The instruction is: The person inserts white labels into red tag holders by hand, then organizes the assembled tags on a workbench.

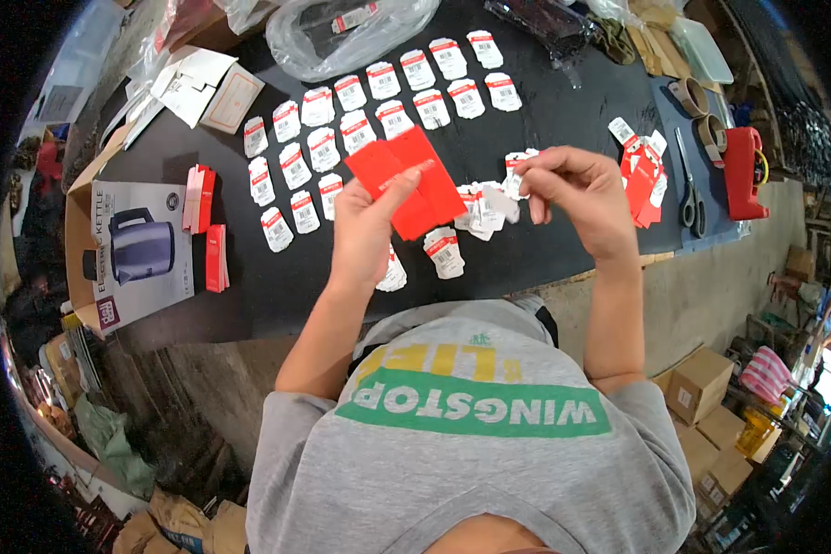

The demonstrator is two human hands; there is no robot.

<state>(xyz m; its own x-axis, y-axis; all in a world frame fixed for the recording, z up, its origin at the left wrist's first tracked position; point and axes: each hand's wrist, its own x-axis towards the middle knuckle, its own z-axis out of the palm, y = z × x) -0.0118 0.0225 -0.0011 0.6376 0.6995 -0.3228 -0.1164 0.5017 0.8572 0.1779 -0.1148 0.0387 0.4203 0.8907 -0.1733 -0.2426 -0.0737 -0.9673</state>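
My left hand (pixel 369 222) is closed round several red cards (pixel 420 189), fanned out with the thumb pressed on top. To the right, my right hand (pixel 577 194) hovers over the table with thumb and fingers pinched together; whatever is between the fingertips is too small to make out. A blurred white tag (pixel 500 204) shows beside those fingertips, above a loose heap of red-and-white barcode tags (pixel 475 217). More piles of these tags (pixel 431 108) stand in rows on the black table (pixel 268 268) beyond my hands. One tag pile (pixel 444 253) lies close below the red cards.
At left are an electric kettle box (pixel 138 245) and stacks of red cards (pixel 215 258). A plastic bag (pixel 295 55) lies at the back. On the right are mixed red cards and tags (pixel 644 175), scissors (pixel 691 189), tape rolls (pixel 706 134) and a red tool (pixel 743 175).
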